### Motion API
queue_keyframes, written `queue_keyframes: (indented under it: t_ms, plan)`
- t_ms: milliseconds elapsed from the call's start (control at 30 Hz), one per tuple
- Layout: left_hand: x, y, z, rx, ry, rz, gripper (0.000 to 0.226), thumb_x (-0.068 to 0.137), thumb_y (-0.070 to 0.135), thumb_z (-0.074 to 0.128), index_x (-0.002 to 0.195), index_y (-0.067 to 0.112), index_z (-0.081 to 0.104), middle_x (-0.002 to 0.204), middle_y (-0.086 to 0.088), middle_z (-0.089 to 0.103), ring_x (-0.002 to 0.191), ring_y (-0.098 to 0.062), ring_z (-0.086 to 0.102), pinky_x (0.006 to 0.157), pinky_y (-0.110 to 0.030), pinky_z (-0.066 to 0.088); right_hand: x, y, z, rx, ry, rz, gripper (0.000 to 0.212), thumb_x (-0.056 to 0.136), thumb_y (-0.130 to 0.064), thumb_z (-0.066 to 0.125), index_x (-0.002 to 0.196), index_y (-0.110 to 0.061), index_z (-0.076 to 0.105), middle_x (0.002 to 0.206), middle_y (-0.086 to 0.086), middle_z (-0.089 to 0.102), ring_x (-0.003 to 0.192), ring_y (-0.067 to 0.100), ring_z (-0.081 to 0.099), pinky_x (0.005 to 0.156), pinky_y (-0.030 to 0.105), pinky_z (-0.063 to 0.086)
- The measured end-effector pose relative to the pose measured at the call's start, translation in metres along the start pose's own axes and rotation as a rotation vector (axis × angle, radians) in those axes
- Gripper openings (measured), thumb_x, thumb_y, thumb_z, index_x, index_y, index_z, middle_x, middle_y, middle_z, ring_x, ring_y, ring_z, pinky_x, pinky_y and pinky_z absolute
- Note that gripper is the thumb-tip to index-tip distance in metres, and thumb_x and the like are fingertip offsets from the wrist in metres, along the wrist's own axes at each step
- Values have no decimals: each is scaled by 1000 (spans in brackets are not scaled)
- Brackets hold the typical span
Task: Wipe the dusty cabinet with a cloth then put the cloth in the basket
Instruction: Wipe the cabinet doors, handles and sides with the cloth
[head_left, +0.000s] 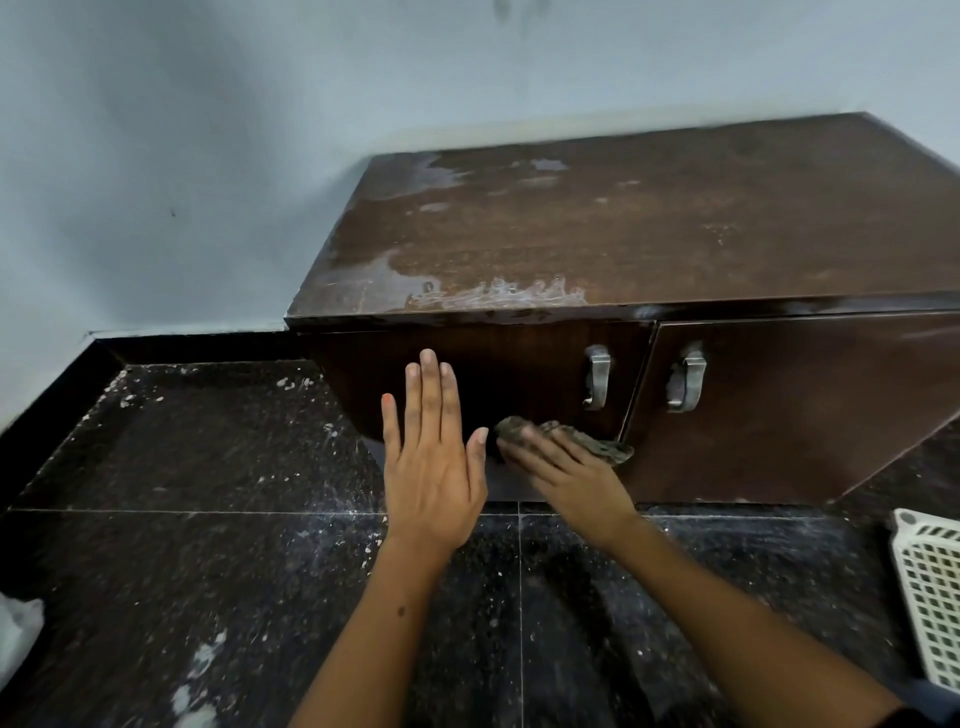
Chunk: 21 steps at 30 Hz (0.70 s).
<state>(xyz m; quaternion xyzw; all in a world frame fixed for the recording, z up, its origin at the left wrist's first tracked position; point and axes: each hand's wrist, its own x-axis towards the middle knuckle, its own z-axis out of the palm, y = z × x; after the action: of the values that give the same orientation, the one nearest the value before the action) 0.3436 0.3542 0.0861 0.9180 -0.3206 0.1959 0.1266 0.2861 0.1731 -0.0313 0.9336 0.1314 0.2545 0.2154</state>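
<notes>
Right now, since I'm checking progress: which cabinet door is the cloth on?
The left door: the right hand presses the cloth against its lower part, left of its handle.

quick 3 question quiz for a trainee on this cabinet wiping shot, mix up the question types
1. True or false: the cloth is already in the basket.
2. Which hand presses the cloth on the cabinet door? A) left hand B) right hand
3. Fill in: white dust still shows on the cabinet's ____ surface.

Key: 1 false, it is against the left door, below the handle. 2 B; the left hand lies flat and open. 3 top.
</notes>
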Motion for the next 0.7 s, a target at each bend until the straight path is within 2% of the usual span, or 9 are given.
queue_keyframes:
  t_ms: [100,167,267,400,433,533,600,633,700]
  plan:
    - [1,2,2,22,-29,37,63,99,39,17,150,3,9,158,-12,1,146,-22,-1,118,-42,-1,-37,1,13,-14,-156,-37,77,80,-19,63,145,-12,21,157,-1,10,146,22,4,118,38,-3]
    - [2,0,3,43,-36,43,63,99,39,16,150,3,10,158,-12,2,146,-22,0,118,-43,-1,-64,6,13,-36,-136,147,88,78,-9,56,149,-15,5,159,-1,-2,146,21,-3,118,38,1]
    - [3,1,5,33,-31,33,63,99,40,16,150,3,7,158,-12,-1,146,-22,-1,117,-44,-3,-71,8,-1,13,-34,428,84,77,1,35,152,-15,0,159,1,-9,146,26,-5,117,41,10]
    - [3,6,10,25,-22,5,64,99,40,20,149,2,7,157,-12,-3,146,-23,-2,117,-43,-6,-10,-28,-28,413,-28,964,114,63,19,53,150,-14,-12,157,4,-21,142,33,-6,99,40,45]
    - [4,7,10,24,-22,-2,64,98,40,20,149,2,6,157,-12,-3,146,-24,-2,116,-43,-6,5,-40,-34,560,-30,1083,117,63,21,56,149,-13,-16,154,3,-28,142,31,-16,98,34,45]
    - [3,9,10,16,-25,-14,65,98,41,18,149,3,5,157,-13,-4,146,-24,-3,116,-43,-7,25,-75,-33,985,-132,1335,101,78,21,47,144,-8,-25,148,6,-39,139,23,-30,106,12,13]
    - [3,10,9,16,-30,-17,64,99,41,16,149,3,5,158,-12,-5,146,-23,-5,116,-42,-8,26,-75,-23,1434,-121,1636,87,88,13,42,147,-8,-19,155,5,-8,144,26,10,110,21,22]
    - [2,9,8,14,-34,-14,64,99,41,16,150,4,5,158,-11,-6,146,-22,-6,116,-42,-10,26,-69,-18,1597,-92,1796,78,91,9,36,149,-11,-13,147,-1,13,131,24,32,103,27,33]
    - [3,8,7,14,-29,-5,64,99,41,15,150,4,4,158,-11,-7,146,-22,-6,116,-41,-12,39,-48,-20,1738,90,2077,56,94,6,29,146,-10,16,133,5,40,105,24,47,88,32,42]
